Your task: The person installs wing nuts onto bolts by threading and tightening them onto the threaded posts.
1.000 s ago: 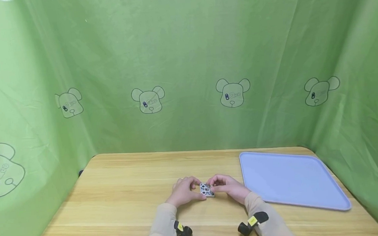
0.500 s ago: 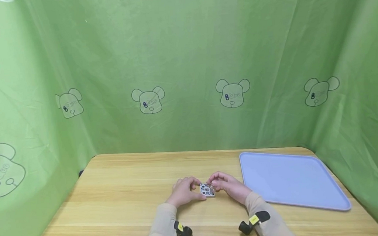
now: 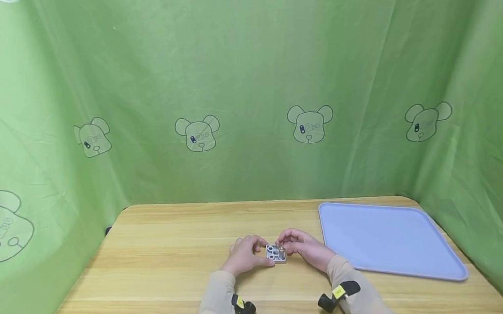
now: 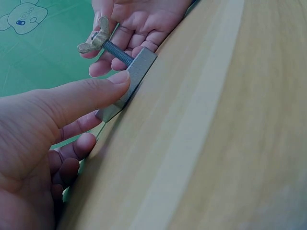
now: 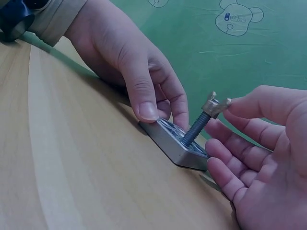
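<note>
A small square metal block (image 3: 276, 254) with ring-shaped recesses lies on the table between the hands. A threaded bolt (image 5: 195, 129) stands up from one corner of it, with a brass-coloured wing nut (image 5: 216, 105) near its top end. My left hand (image 3: 245, 256) grips the block from the left, its thumb on the near edge and fingers at the far side. At the wing nut, my right hand (image 3: 306, 249) has its thumb and forefinger close round the wings, the other fingers loosely curled beside the bolt. In the left wrist view the bolt's thread (image 4: 118, 51) shows between nut and block.
A pale blue-purple tray (image 3: 386, 237) lies at the right of the wooden table (image 3: 167, 272). Green curtains (image 3: 244, 69) with bear-head prints stand around the back and sides. Each sleeve carries a black wrist camera (image 3: 246, 310).
My right hand's thumb and fingers have drawn back slightly to the right, showing more of the block's corner and the wing nut. The left hand and block hold still.
</note>
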A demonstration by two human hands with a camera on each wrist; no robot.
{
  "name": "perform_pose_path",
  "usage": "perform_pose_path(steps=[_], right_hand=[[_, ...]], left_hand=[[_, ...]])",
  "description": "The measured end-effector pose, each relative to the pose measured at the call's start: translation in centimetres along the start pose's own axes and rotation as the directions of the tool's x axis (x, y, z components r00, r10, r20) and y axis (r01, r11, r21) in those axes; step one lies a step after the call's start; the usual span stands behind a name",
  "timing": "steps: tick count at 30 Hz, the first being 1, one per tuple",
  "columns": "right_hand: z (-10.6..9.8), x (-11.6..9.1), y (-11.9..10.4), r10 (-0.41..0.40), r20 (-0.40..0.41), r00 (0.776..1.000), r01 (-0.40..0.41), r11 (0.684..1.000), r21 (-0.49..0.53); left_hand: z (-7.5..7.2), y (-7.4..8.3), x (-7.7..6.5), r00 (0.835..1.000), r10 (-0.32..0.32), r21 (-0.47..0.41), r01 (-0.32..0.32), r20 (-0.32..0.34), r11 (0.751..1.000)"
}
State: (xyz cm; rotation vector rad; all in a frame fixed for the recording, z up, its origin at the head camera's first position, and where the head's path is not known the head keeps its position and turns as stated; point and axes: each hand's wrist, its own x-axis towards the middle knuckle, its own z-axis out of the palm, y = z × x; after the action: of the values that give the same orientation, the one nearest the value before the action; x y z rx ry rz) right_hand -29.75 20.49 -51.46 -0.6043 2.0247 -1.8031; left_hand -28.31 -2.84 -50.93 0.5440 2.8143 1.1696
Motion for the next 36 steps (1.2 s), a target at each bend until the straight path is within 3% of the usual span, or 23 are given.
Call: perform_pose_path(steps=[13,20,36], right_hand=[[0.14,-0.01,-0.09,0.02,0.024,1.0,-0.018,0.998,-0.053],[0.31,-0.23,-0.26,-0.008,0.041,0.999,0.01,0.998,-0.067],[0.67,0.0,-0.25,-0.011,-0.006,1.0,0.01,0.993,-0.115]], left_hand=[[0.0,0.0,-0.05,1.0,0.004,-0.011,-0.004,-0.001,1.0],[0.06,-0.06,-0.01,1.0,0.005,-0.01,-0.005,-0.007,1.0],[0.05,-0.19,0.12,1.0,-0.003,-0.018,0.004,0.003,1.0]])
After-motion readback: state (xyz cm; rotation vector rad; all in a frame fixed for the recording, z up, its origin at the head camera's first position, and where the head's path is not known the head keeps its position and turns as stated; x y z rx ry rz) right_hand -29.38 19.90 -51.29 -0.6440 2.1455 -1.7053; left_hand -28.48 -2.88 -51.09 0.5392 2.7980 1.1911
